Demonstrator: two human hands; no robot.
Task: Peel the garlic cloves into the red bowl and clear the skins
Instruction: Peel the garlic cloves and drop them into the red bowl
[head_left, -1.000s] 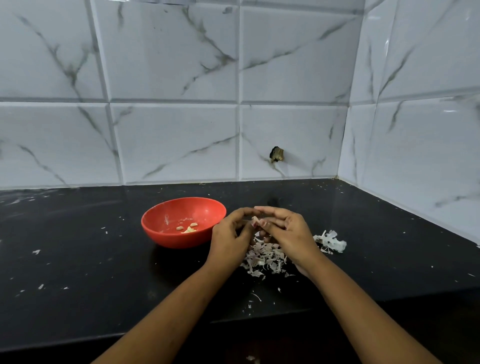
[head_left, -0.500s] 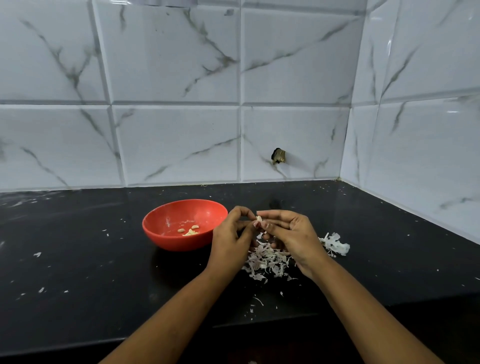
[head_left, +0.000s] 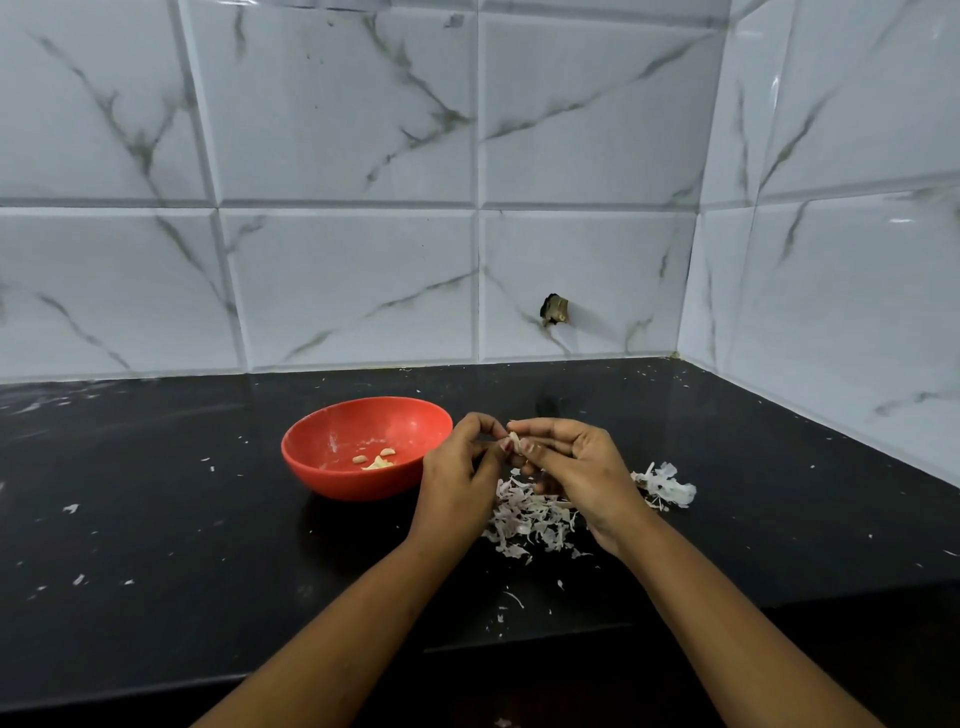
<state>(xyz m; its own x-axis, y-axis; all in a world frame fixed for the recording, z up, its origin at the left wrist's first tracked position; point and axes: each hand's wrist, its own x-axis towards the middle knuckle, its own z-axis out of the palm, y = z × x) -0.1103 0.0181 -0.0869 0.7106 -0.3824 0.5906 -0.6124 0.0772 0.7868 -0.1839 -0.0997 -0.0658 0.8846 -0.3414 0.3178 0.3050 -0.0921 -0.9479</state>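
Over the tile-backed black counter (head_left: 156, 519), left hand (head_left: 457, 483) and right hand (head_left: 587, 467) pinch a clove (head_left: 514, 441).

Garlic clove (head_left: 514, 440): mostly hidden by the pinching fingertips of left hand (head_left: 457, 483) and right hand (head_left: 582, 467). Skin pile (head_left: 524, 514): partly behind both hands. Forearms cut off at bottom edge. Dark object (head_left: 555, 310) on wall tile: unidentifiable.

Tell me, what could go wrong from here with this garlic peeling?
The garlic clove is pinched between the left hand and right hand above the skin pile, beside the red bowl rather than over it. If it slips, it would likely land among the skins. Loose flakes lie near the front edge of the counter, so a careless sweep might push them off.
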